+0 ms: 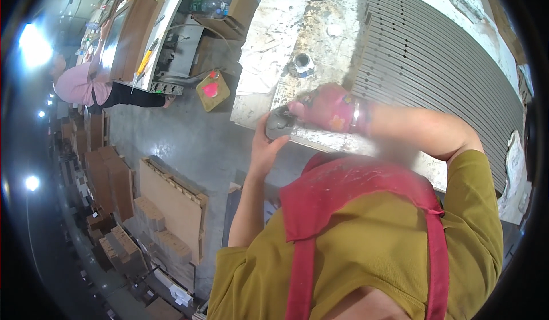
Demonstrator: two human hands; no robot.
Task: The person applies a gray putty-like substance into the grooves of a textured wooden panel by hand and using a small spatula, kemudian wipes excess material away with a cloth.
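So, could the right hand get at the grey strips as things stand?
Probably yes: the right hand is close to the grey strips with nothing visible between, though it is busy at the grey piece in the left hand.

L hand (264,146) holds gry cup (279,126); R hand (325,108) at top.

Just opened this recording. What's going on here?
A person in a red apron holds a grey cup-like object at the table's edge with the bare left hand. The right hand, in a pink flowered covering, is at the object's upper side; its exact grip is unclear. On the stained table are a small round container and a row of long grey strips. Another person is at a separate bench.
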